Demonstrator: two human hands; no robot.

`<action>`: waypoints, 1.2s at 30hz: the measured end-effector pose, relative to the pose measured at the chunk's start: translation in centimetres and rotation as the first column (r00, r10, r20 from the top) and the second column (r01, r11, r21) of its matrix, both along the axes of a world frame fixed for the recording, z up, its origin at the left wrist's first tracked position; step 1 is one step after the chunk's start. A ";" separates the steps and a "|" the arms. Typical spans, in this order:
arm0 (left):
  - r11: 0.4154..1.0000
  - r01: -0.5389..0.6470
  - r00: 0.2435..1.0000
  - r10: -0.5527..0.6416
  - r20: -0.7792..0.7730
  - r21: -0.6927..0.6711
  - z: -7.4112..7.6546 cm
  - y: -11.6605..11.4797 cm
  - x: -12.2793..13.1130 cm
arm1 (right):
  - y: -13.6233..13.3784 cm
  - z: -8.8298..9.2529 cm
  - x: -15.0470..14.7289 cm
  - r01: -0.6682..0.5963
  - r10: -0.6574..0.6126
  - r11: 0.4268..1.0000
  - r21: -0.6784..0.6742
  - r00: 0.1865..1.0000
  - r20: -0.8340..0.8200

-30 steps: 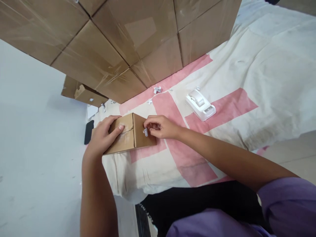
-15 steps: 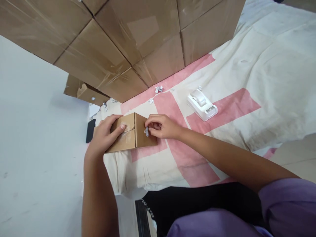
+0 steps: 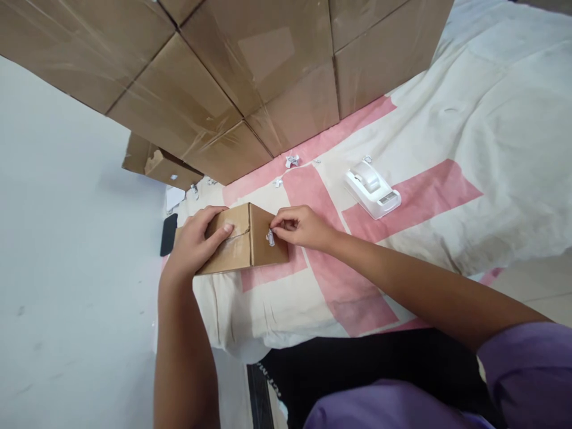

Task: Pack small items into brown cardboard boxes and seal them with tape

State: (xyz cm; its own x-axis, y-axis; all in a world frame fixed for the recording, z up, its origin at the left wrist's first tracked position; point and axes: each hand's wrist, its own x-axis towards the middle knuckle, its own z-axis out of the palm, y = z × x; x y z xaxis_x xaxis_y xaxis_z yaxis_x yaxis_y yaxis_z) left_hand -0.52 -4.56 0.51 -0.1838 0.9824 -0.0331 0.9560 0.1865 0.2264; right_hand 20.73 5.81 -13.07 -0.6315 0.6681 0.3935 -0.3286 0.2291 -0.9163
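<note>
A small brown cardboard box (image 3: 238,253) lies on the cloth, with clear tape along its top seam. My left hand (image 3: 196,241) grips it, thumb on top and fingers over the far edge. At the box's right end, my right hand (image 3: 304,228) has thumb and forefinger pinched together on a scrap of whitish, torn-looking paper (image 3: 270,238). This scrap lies against the end panel. I cannot tell how much of it is stuck down. The other fingers of my right hand are curled in.
Large taped cartons (image 3: 286,71) stand stacked behind. A white tape dispenser (image 3: 373,189) sits to the right on the pink-and-white cloth (image 3: 429,196). Crumpled paper bits (image 3: 292,161) lie near the cartons. A black phone-like object (image 3: 168,235) and an open box (image 3: 172,174) are by the wall.
My right hand's fingertips have shifted up slightly on the paper scrap, which shows more below them. The whole view has moved a little; my left hand stays on the box.
</note>
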 end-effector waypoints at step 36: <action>0.999 0.043 0.999 -0.043 0.027 0.018 0.1 0.0 0.2 | -0.7 0.7 -0.1 -0.070 0.069 0.925 -0.375 0.997 -0.017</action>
